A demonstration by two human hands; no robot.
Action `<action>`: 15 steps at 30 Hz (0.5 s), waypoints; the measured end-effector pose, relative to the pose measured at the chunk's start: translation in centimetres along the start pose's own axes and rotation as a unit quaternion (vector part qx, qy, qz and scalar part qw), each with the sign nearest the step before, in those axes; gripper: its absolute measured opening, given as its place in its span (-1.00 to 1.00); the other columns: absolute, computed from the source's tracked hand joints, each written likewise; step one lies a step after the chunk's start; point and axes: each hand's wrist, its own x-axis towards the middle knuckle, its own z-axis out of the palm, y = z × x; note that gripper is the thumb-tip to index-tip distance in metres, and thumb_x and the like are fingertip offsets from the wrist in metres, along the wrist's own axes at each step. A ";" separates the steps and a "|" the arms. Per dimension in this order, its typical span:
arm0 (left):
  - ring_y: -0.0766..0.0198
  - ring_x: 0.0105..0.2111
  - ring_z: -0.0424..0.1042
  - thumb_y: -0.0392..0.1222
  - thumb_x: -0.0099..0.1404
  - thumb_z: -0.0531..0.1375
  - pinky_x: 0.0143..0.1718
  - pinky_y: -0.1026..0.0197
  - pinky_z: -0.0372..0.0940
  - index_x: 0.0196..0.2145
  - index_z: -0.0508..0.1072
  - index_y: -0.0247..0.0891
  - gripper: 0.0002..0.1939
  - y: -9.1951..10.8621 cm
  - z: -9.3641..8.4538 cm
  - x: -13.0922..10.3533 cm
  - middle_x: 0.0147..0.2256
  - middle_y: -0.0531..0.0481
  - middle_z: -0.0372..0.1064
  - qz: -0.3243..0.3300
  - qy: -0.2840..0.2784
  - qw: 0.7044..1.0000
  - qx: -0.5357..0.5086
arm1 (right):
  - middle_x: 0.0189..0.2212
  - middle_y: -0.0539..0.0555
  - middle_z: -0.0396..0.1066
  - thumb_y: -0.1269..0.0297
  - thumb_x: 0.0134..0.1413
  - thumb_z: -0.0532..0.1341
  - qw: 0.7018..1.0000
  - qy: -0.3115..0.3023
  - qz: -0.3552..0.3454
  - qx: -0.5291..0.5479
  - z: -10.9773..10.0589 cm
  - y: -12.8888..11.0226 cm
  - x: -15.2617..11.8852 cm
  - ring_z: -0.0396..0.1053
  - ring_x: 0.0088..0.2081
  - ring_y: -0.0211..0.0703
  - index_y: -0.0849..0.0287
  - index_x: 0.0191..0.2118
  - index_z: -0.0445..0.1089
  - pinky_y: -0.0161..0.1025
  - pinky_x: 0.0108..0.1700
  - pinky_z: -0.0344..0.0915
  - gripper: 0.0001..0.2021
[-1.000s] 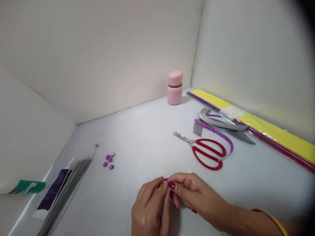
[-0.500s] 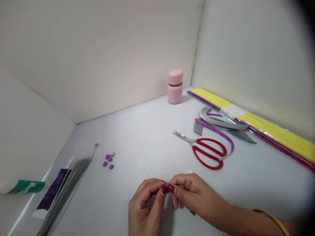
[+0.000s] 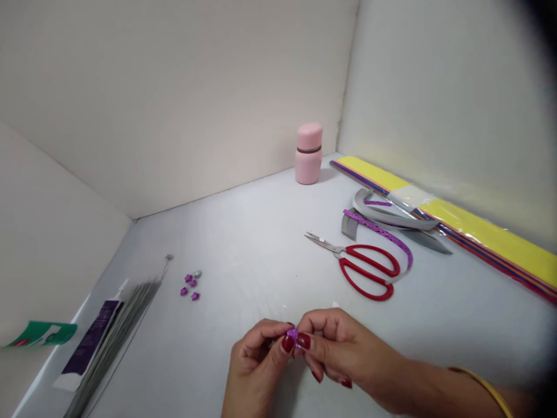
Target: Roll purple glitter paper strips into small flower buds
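Note:
Between the fingertips of both hands is a small glittery purple paper star (image 3: 293,335), partly hidden by the fingers. My left hand (image 3: 261,360) pinches its left side with thumb and forefinger. From the right, the thumb and forefinger of my right hand (image 3: 335,342) press on it too. Farther left on the table lie several finished-looking purple stars (image 3: 192,283) with a silver one (image 3: 197,274) beside them. Red-handled scissors (image 3: 365,267) lie above my right hand, blades slightly apart. A purple paper strip (image 3: 387,234) curves behind their handles.
Grey strips (image 3: 391,217) lie by a plastic-wrapped stack of coloured paper (image 3: 456,217) along the right wall. A pink flask (image 3: 308,154) stands at the back. On the left are a bundle of grey wires (image 3: 117,342), a glue tube (image 3: 93,339) and a green-printed item (image 3: 46,332).
The purple piece has turned between my fingertips and shows more of its surface. My hands have shifted slightly; everything on the table stays in place.

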 end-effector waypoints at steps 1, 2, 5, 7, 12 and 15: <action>0.36 -0.53 0.34 -0.18 0.02 0.32 -0.41 0.33 0.24 -0.51 0.57 -0.21 -0.93 0.0 0.1 0.0 -0.60 0.07 0.39 0.000 -0.001 1.000 -0.008 | -0.70 -0.14 0.20 0.04 0.00 0.19 1.000 -0.004 -0.002 0.005 0.0 0.0 0.0 -0.09 -0.73 -0.49 0.21 -0.48 0.24 -0.46 -0.69 -0.17 -0.69; 0.36 -0.52 0.34 -0.18 0.01 0.33 -0.41 0.34 0.23 -0.52 0.57 -0.21 -0.93 0.0 0.1 0.0 -0.60 0.08 0.39 -0.001 -0.001 1.000 -0.014 | -0.70 -0.15 0.20 0.05 0.00 0.19 1.000 -0.006 -0.004 0.006 0.0 0.1 0.0 -0.09 -0.73 -0.49 0.21 -0.47 0.24 -0.46 -0.69 -0.17 -0.69; 0.38 -0.51 0.34 -0.16 -0.02 0.35 -0.40 0.36 0.23 -0.53 0.56 -0.22 -0.90 0.2 0.2 0.0 -0.58 0.07 0.41 -0.021 -0.001 0.999 -0.024 | -0.69 -0.15 0.18 0.06 0.00 0.20 1.000 0.002 -0.004 -0.011 -0.1 0.0 -0.1 -0.09 -0.73 -0.49 0.21 -0.47 0.24 -0.47 -0.69 -0.16 -0.71; 0.37 -0.50 0.35 -0.14 -0.03 0.35 -0.40 0.36 0.24 -0.51 0.56 -0.24 -0.87 0.3 0.1 0.0 -0.56 0.06 0.42 -0.037 -0.006 0.999 -0.024 | -0.68 -0.15 0.18 0.06 0.00 0.20 1.000 0.002 -0.004 -0.021 -0.1 -0.2 -0.1 -0.08 -0.72 -0.49 0.21 -0.47 0.24 -0.47 -0.69 -0.15 -0.71; 0.37 -0.54 0.34 -0.15 -0.04 0.35 -0.44 0.35 0.24 -0.53 0.58 -0.25 -0.88 0.6 -0.1 -0.1 -0.59 0.04 0.41 -0.046 0.009 0.999 0.021 | -0.69 -0.14 0.18 0.04 -0.03 0.21 0.998 0.017 -0.021 -0.065 0.0 -0.5 0.0 -0.05 -0.71 -0.48 0.22 -0.52 0.27 -0.46 -0.68 -0.13 -0.68; 0.34 -0.53 0.36 -0.14 -0.02 0.33 -0.43 0.33 0.27 -0.55 0.57 -0.26 -0.87 0.6 0.0 -0.4 -0.57 0.02 0.43 0.001 0.042 0.996 0.077 | -0.69 -0.13 0.20 0.05 -0.02 0.20 0.996 0.037 -0.016 -0.082 0.1 -0.2 0.1 -0.04 -0.71 -0.47 0.23 -0.50 0.31 -0.46 -0.69 -0.11 -0.69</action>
